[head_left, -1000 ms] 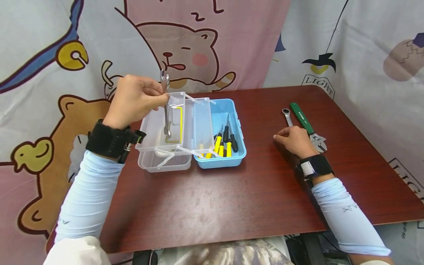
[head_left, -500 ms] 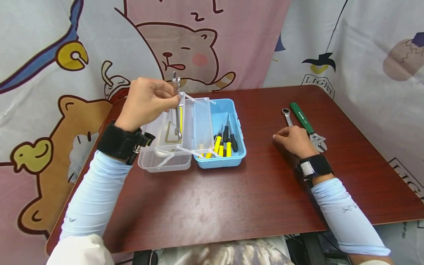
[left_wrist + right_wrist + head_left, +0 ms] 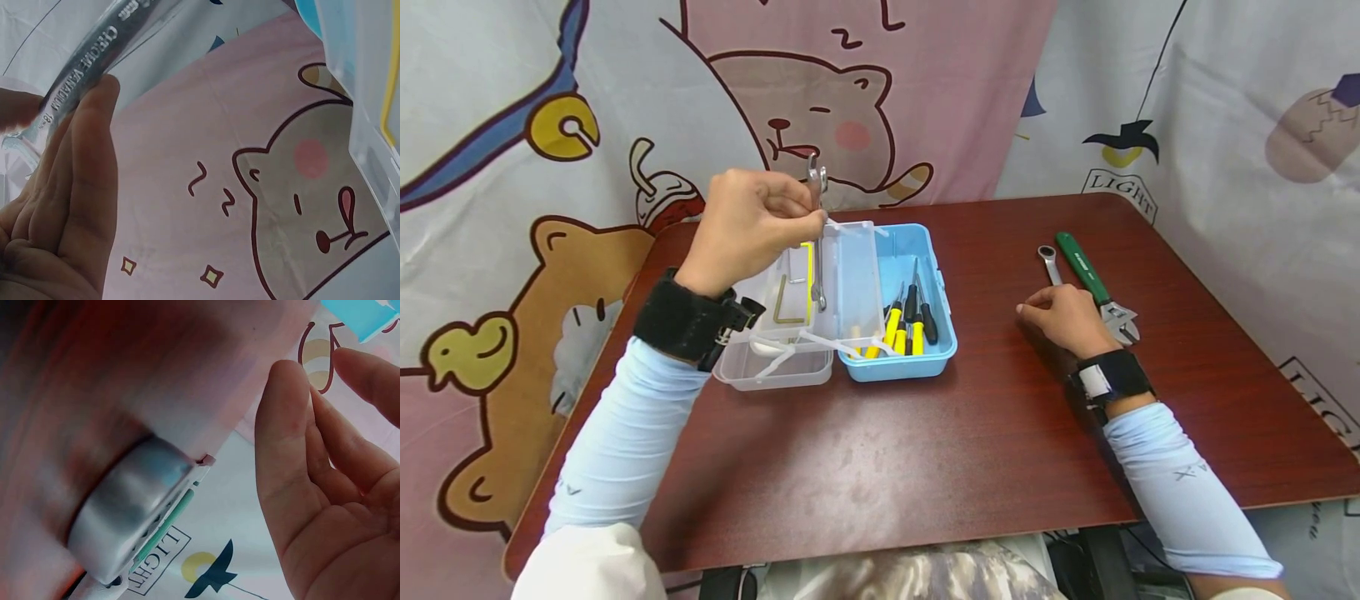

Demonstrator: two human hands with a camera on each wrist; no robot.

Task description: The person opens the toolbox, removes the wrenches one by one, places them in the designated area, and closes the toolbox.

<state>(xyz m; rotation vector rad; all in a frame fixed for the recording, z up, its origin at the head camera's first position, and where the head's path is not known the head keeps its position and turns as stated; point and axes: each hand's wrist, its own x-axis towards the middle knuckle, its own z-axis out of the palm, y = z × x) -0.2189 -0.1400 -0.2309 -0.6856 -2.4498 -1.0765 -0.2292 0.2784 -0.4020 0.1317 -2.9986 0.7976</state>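
Note:
My left hand (image 3: 748, 229) pinches a bundle of chrome wrenches (image 3: 818, 267), apparently two, between thumb and fingers. They hang upright in front of the clear lidded tray (image 3: 748, 321). Lettering reading "chrome vanadium" shows on a wrench shaft (image 3: 87, 69) in the left wrist view. My right hand (image 3: 1070, 319) is low over the table at the right, over part of a ring-ended wrench (image 3: 1049, 262). In the right wrist view its thumb (image 3: 284, 425) and fingers stand apart with nothing between them. Just right of it lies a green-handled adjustable wrench (image 3: 1084, 271).
A light blue toolbox (image 3: 943, 333) holds several yellow and black screwdrivers (image 3: 917, 312). L-shaped hex keys (image 3: 781, 304) show through the clear tray on its left. A brown table (image 3: 925, 467) extends to a patterned cloth (image 3: 970, 100) behind.
My left hand has moved to the right with the wrenches, across the clear tray towards the toolbox. The right hand stays in place.

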